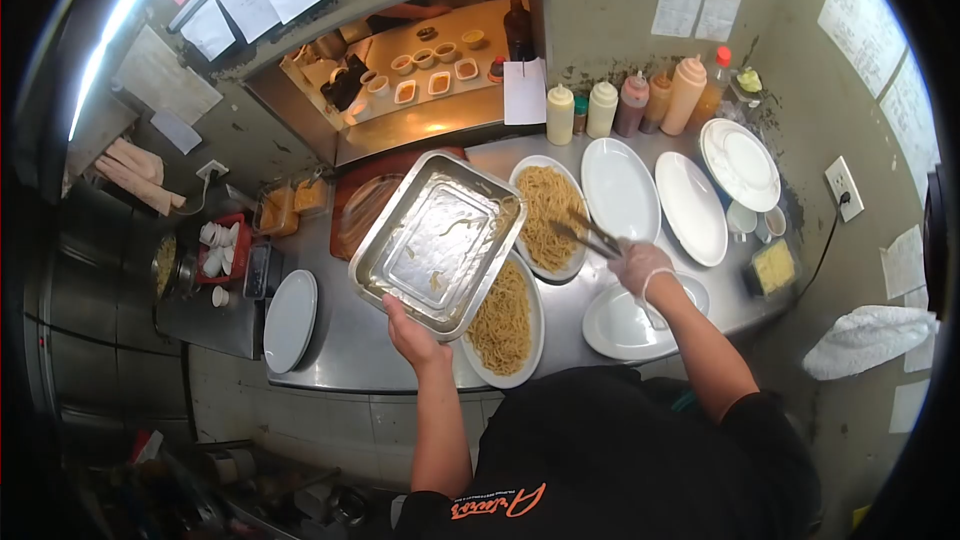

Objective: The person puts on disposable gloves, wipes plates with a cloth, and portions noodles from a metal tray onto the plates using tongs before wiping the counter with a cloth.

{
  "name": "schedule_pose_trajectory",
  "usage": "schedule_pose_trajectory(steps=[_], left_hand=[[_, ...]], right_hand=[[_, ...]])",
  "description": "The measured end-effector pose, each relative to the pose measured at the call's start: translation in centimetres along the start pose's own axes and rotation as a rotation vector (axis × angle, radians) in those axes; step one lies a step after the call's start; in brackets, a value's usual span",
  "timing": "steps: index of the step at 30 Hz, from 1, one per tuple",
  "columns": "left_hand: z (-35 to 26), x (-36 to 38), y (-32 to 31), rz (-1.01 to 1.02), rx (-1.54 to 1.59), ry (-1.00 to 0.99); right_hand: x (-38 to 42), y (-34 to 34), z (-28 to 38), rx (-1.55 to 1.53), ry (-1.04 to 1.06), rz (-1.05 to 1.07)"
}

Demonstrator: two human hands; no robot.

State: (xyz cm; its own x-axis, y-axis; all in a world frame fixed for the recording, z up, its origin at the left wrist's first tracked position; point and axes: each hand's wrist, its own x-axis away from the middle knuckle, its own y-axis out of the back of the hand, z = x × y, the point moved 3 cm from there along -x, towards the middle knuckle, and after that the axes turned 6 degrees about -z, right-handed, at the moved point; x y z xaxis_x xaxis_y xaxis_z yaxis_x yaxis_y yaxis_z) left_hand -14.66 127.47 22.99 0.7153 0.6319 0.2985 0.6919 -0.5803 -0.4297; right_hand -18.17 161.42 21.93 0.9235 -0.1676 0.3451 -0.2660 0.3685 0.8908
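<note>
My left hand grips the near edge of a metal tray, tilted up on the left, with a few stray noodles stuck to its inside. In a clear plastic glove, my right hand is closed around tongs. The tongs' tips reach over the noodles heaped on an oval white plate. Closer to me, a second oval plate carries another pile of noodles, partly covered by the tray. Beneath my right wrist lies a bare oval plate.
Two oval plates and a stack of round plates stand at the back right. Squeeze bottles line the wall. Behind a pass-through window are small sauce cups. One plate sits at the counter's left end, near a red bin.
</note>
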Motion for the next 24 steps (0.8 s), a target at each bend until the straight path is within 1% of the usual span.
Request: schedule_pose_trajectory(steps=[1,2,5,6,9,10,13,16,19,20,23,24], left_hand=[[0.2,-0.2,0.3,-0.005,0.006,-0.005],[0.3,-0.5,0.7,-0.008,0.013,-0.008],[-0.3,0.0,1.8,-0.02,-0.017,0.012],[-0.6,0.0,2.0,-0.027,-0.029,0.021],[-0.9,0.0,3.3,-0.057,-0.008,0.012],[-0.9,0.0,3.7,-0.043,0.004,0.013],[-1.0,-0.3,4.7,-0.047,-0.006,-0.022],[-1.1,-0.2,5.1,-0.087,-0.004,-0.044],[-1.4,0.1,5.1,-0.072,0.051,0.011],[-1.7,0.4,5.1,-0.079,0.059,0.018],[-2.2,1.2,5.2,-0.125,0.074,-0.008],[-2.5,1.6,5.0,-0.127,0.066,-0.018]], right_hand=[[-0.4,0.5,-0.1,-0.032,-0.021,-0.031],[-2.1,-0.7,-0.9,-0.001,0.026,-0.108],[-2.7,-2.3,-0.8,0.07,0.092,0.002],[0.1,0.3,0.9,0.02,0.065,0.034],[0.6,0.8,0.6,-0.018,0.034,0.031],[0.3,0.6,0.4,-0.018,0.028,-0.006],[1.4,0.5,0.8,0.005,-0.001,-0.031],[1.6,-2.7,0.7,-0.013,-0.001,-0.006],[0.5,-6.0,0.4,0.053,-0.032,0.073],[0.2,-6.5,-0.1,0.026,-0.048,0.083],[-1.5,-8.4,-2.5,0.096,0.033,-0.023],[-1.4,-7.5,-1.9,0.142,0.056,-0.035]])
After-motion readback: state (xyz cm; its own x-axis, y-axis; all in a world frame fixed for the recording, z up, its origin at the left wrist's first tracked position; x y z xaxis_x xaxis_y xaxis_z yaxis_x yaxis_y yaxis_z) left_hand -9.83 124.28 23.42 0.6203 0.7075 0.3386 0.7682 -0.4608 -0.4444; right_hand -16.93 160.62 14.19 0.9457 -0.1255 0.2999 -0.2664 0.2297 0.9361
